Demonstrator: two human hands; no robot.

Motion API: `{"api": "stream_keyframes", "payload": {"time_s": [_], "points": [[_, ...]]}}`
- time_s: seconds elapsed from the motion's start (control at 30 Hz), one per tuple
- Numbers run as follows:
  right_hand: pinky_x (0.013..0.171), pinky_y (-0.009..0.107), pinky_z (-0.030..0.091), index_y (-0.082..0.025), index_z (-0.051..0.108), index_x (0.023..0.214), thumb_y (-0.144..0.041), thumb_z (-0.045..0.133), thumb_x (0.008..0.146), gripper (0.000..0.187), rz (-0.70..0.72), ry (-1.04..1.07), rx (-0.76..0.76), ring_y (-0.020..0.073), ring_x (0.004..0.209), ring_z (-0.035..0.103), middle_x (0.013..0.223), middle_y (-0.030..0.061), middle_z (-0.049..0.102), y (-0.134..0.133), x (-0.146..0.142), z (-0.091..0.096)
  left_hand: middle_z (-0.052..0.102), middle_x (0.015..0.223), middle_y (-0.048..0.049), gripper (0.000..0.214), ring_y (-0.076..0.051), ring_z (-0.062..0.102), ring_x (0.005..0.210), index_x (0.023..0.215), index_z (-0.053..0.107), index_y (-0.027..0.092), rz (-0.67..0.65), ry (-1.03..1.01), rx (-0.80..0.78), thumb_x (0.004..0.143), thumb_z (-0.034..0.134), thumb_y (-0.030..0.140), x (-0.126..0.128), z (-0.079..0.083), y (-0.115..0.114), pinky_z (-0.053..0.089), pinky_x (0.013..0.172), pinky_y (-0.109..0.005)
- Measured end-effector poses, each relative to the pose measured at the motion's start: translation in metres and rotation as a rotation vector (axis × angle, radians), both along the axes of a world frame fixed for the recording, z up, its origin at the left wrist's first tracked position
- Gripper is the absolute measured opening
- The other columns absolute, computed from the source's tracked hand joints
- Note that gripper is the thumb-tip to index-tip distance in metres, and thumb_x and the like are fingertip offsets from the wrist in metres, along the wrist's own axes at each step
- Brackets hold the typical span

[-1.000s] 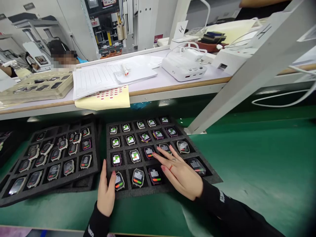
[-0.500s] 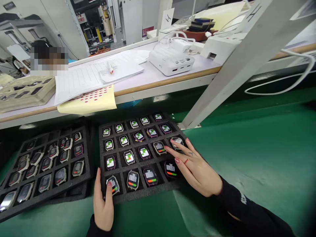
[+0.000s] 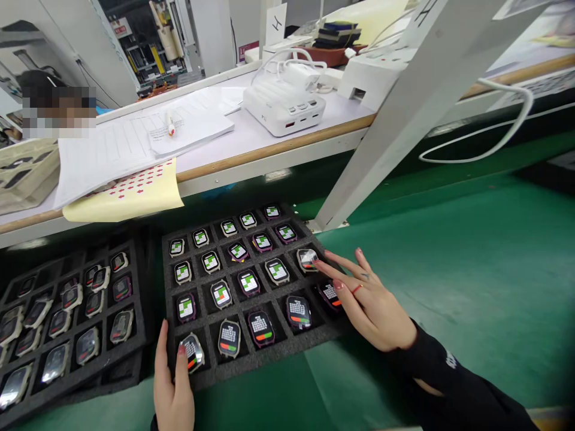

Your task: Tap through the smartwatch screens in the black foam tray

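Observation:
A black foam tray (image 3: 204, 323) with square pockets holds rows of smartwatches without straps. Green-and-white screens show on the back rows, including a smartwatch (image 3: 277, 271) in the third row. A front-row smartwatch (image 3: 229, 339) displays a white grid with red and green buttons. My left hand (image 3: 174, 383) grips the tray's near-left corner, its fingers along the side and thumb over the corner watch. My right hand (image 3: 375, 305) is over the right side, fingers spread, with a fingertip on the lower edge of a glare-covered smartwatch (image 3: 308, 259). It partly hides the front-right watch.
Stacked foam trays (image 3: 67, 383) of dark-screened watches lie on the left. Behind, a raised shelf (image 3: 211, 164) carries papers (image 3: 193, 129), a yellow arrow-sticker sheet (image 3: 130, 194) and a white multi-port charger (image 3: 283, 105). A slanted metal post (image 3: 395, 120) stands at right. Another person is at far left.
My right fingertip has moved from one third-row watch to the watch on its right. The first watch's screen changed from the red-and-green button display to green-and-white. The view shifted.

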State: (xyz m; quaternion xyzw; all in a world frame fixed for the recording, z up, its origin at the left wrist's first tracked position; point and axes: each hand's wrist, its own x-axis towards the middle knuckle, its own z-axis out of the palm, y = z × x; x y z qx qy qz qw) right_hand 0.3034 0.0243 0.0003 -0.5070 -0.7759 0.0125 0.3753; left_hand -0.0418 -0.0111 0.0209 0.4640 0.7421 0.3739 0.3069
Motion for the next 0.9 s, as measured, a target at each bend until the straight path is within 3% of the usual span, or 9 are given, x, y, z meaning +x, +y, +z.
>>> {"api": "stream_keyframes", "payload": {"time_s": [0.23,0.33,0.47,0.7,0.8,0.9], "points": [[0.119,0.064,0.021,-0.022,0.052,0.142,-0.015,0.035,0.105,0.042,-0.055,0.071,-0.083,0.0311,0.135,0.046,0.132,0.0093,0.063,-0.001,-0.001,-0.007,0.033,0.16,-0.0017,0.06,-0.026,0.029,0.149,0.152,0.033,0.028,0.023,0.043,-0.025,0.098,0.04,0.053,-0.002,-0.002,0.003,0.017,0.127,-0.038],[0.119,0.058,0.027,-0.025,0.046,0.148,-0.023,0.033,0.108,0.042,-0.197,0.239,-0.117,0.0284,0.137,0.044,0.142,0.0075,0.056,-0.001,-0.002,-0.01,0.036,0.158,-0.003,0.06,-0.027,0.03,0.148,0.151,0.037,0.026,0.056,0.044,-0.022,0.098,0.041,0.053,0.001,-0.002,0.004,0.018,0.126,-0.037],[0.114,0.05,0.039,-0.024,0.052,0.143,-0.038,0.037,0.108,0.041,-0.373,0.46,-0.225,0.0284,0.135,0.047,0.144,0.0075,0.054,-0.001,-0.004,-0.017,0.041,0.155,-0.0043,0.06,-0.028,0.034,0.146,0.149,0.043,0.024,0.109,0.033,0.014,0.097,0.044,0.053,0.004,-0.002,0.008,0.022,0.125,-0.038],[0.11,0.05,0.044,-0.017,0.057,0.138,-0.039,0.037,0.107,0.042,-0.329,0.404,-0.137,0.0297,0.129,0.053,0.137,0.0129,0.059,0.023,-0.007,-0.022,0.039,0.157,-0.0071,0.058,-0.023,0.031,0.148,0.15,0.041,0.018,-0.098,0.122,0.177,0.1,0.042,0.046,-0.008,-0.012,0.037,0.023,0.124,-0.035],[0.106,0.052,0.046,-0.016,0.056,0.139,-0.034,0.039,0.106,0.041,-0.296,0.355,-0.082,0.0312,0.125,0.055,0.135,0.0149,0.06,0.033,-0.009,-0.019,0.038,0.158,-0.0077,0.058,-0.022,0.031,0.148,0.151,0.039,0.017,-0.133,0.125,0.193,0.1,0.042,0.045,-0.014,-0.015,0.052,0.021,0.125,-0.035],[0.111,0.054,0.04,-0.019,0.055,0.14,-0.026,0.041,0.105,0.039,-0.222,0.321,0.003,0.0304,0.127,0.053,0.134,0.0134,0.061,0.033,-0.014,-0.011,0.035,0.159,-0.0058,0.059,-0.022,0.029,0.149,0.152,0.037,0.021,-0.136,0.077,0.197,0.099,0.045,0.046,-0.02,-0.019,0.059,0.019,0.126,-0.036]]}}
